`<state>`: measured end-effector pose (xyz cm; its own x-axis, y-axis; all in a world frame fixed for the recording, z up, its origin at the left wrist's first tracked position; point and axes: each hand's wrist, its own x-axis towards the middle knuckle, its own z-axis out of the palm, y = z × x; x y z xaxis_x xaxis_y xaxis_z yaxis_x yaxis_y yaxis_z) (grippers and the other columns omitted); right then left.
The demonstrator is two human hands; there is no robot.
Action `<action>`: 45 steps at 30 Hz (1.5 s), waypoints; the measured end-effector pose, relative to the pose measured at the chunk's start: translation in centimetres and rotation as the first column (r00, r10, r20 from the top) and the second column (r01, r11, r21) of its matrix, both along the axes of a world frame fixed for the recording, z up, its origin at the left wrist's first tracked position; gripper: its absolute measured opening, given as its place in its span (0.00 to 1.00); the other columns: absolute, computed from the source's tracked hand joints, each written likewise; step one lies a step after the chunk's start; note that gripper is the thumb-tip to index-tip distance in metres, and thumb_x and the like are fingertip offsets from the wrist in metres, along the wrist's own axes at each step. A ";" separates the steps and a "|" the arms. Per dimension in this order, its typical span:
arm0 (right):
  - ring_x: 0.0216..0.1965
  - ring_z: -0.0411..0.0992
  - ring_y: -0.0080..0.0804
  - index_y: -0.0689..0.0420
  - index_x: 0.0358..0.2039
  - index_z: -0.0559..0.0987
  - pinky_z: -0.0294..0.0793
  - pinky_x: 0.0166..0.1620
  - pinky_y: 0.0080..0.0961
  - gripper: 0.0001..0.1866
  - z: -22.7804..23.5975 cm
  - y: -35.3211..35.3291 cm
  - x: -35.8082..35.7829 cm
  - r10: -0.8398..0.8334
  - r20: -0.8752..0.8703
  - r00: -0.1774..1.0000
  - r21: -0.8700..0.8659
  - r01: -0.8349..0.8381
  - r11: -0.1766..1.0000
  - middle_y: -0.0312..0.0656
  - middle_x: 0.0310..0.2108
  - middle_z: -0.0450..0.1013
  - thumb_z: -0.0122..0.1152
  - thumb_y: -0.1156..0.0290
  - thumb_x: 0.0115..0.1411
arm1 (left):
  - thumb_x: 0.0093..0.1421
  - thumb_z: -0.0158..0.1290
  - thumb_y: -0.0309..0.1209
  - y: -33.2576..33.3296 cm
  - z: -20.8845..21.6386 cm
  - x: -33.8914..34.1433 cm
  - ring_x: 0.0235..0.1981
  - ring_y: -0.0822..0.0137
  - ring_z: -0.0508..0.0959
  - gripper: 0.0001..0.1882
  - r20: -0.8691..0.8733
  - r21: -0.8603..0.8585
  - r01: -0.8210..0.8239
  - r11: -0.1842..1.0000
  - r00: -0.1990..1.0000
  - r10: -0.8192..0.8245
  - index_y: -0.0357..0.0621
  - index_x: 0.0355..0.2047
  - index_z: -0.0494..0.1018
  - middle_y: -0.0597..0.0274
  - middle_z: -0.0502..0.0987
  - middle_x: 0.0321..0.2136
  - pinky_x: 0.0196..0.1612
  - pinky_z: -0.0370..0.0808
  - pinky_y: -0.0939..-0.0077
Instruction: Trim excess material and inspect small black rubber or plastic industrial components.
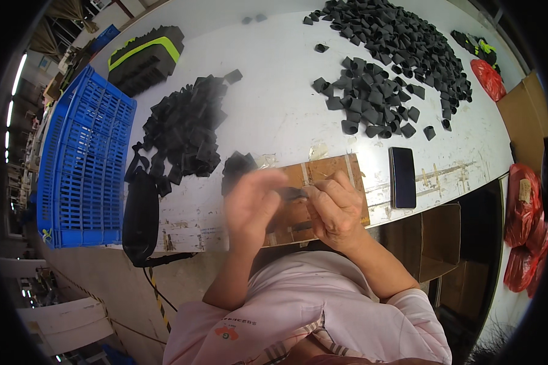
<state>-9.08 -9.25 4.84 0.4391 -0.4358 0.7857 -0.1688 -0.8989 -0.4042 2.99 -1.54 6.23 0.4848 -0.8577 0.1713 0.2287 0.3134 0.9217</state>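
My right hand [335, 210] is closed in a pinch above a brown cardboard sheet [353, 176] at the table's near edge. From its fingertips a small black piece [293, 193], perhaps fabric, reaches toward my left hand [252, 204]. Motion smears the left hand, so its grip on the piece is unclear. Just beyond the left hand sits a small cluster of black pieces [237, 165]. Farther left lies a larger heap of black pieces [186, 131]. Two heaps of small black folded loops [371, 100], [402, 39] spread over the far right.
A blue plastic crate [91, 164] stands at the left edge, with a black strap-like item [141, 213] beside it. Behind is a dark stack with a yellow-green band [146, 55]. A phone [402, 177] lies right of the cardboard. Red plastic bags [522, 201] are at the far right.
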 end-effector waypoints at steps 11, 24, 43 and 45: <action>0.17 0.61 0.20 0.61 0.25 0.74 0.59 0.19 0.17 0.10 2.6 -3.7 -1.9 0.151 0.395 0.906 0.762 -0.415 0.497 0.36 0.17 0.67 0.56 0.67 0.53 | 0.51 0.51 0.20 -0.8 -3.9 1.5 0.26 0.68 0.73 0.03 0.597 0.082 -0.358 0.930 0.765 0.242 0.35 0.27 0.71 0.57 0.73 0.26 0.31 0.69 0.79; 0.16 0.62 0.20 0.63 0.22 0.75 0.60 0.20 0.18 0.18 -6.9 2.1 -3.5 0.195 0.090 0.977 0.976 -0.125 0.177 0.35 0.14 0.68 0.49 0.61 0.59 | 0.46 0.49 0.24 0.1 -12.3 0.6 0.34 0.54 0.68 0.05 0.961 0.276 -0.503 0.819 0.159 -0.225 0.38 0.24 0.67 0.53 0.66 0.29 0.36 0.68 0.64; 0.17 0.65 0.19 0.60 0.25 0.73 0.64 0.21 0.13 0.06 -5.2 2.3 -3.2 -0.154 0.537 0.829 0.745 -0.552 -0.375 0.36 0.20 0.70 0.54 0.71 0.56 | 0.51 0.51 0.26 2.9 -4.3 -2.3 0.29 0.74 0.72 0.09 -0.367 0.396 0.235 0.887 0.927 -0.082 0.40 0.34 0.69 0.64 0.74 0.27 0.28 0.66 0.84; 0.17 0.65 0.18 0.60 0.25 0.73 0.64 0.21 0.12 0.06 -5.2 2.3 -3.2 -0.148 0.520 0.841 0.767 -0.536 -0.352 0.36 0.20 0.70 0.54 0.71 0.56 | 0.51 0.52 0.26 2.7 -4.2 -2.2 0.28 0.74 0.72 0.08 -0.351 0.408 0.238 0.881 0.932 -0.089 0.39 0.33 0.70 0.64 0.74 0.27 0.28 0.66 0.84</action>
